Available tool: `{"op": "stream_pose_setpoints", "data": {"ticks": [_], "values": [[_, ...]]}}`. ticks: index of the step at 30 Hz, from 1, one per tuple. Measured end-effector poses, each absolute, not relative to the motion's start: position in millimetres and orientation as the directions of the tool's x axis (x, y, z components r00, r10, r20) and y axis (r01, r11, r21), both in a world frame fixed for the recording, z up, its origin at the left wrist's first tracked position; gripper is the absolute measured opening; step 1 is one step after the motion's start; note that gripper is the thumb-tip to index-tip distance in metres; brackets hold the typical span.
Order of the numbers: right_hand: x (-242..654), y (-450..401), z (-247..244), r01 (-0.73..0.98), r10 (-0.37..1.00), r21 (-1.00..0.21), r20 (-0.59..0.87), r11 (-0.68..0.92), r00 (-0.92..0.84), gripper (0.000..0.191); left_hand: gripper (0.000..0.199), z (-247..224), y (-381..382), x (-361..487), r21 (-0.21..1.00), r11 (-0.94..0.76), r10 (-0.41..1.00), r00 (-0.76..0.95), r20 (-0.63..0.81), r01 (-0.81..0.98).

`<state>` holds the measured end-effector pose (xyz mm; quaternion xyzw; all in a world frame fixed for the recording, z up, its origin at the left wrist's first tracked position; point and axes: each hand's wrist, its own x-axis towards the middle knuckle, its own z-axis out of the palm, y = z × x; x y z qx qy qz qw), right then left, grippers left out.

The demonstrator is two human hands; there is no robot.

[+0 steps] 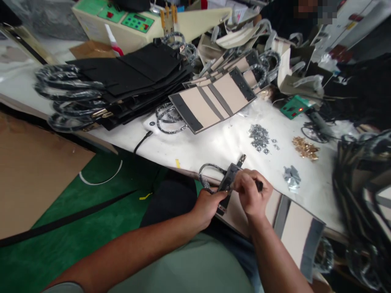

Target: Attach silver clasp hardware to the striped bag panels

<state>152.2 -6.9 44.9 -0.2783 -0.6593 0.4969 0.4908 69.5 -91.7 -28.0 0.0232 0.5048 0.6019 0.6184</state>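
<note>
A beige bag panel with dark grey bands (295, 230) lies across the table's front edge and my lap. My left hand (206, 206) grips its dark end strip (229, 179), thumb pressed on top near small metal fittings. From that end a plastic-wrapped handle loop (204, 173) curves out on the left. Right over the strip, my right hand (253, 191) is closed around a tool with a dark handle (259, 186). The tool's tip is hidden by my fingers, so its kind does not show. A narrow dark piece with metal dots (242, 160) sticks out beyond the strip.
Stacked black bag panels (134, 71) with wrapped handles lie at the back left, beside beige panels (214, 99). Small metal plates (259, 137), gold-coloured clips (305, 148) and grey pieces (292, 177) lie in piles. A green device (295, 107) and a cream machine (134, 30) stand behind.
</note>
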Motion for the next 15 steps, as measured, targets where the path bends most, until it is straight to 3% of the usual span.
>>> {"op": "stream_pose_setpoints", "data": {"ticks": [6, 12, 15], "values": [[153.3, -9.6, 28.4, -0.201, 0.855, -0.907, 0.417, 0.369, -0.308, 0.034, 0.029, -31.5, -92.1, 68.3, 0.634, 0.282, 0.776, -0.217, -0.592, -0.720], [169.7, -18.3, 29.4, 0.045, 0.867, -0.929, 0.326, 0.368, -0.376, 0.040, 0.041, -23.8, -96.9, 62.0, 0.692, 0.321, 0.816, -0.182, -0.549, -0.647], [204.4, -35.9, 45.9, 0.194, 0.924, -0.929, 0.254, 0.315, -0.285, 0.044, 0.046, -6.6, -103.4, 52.8, 0.768, 0.342, 0.861, -0.147, -0.487, -0.542]]}}
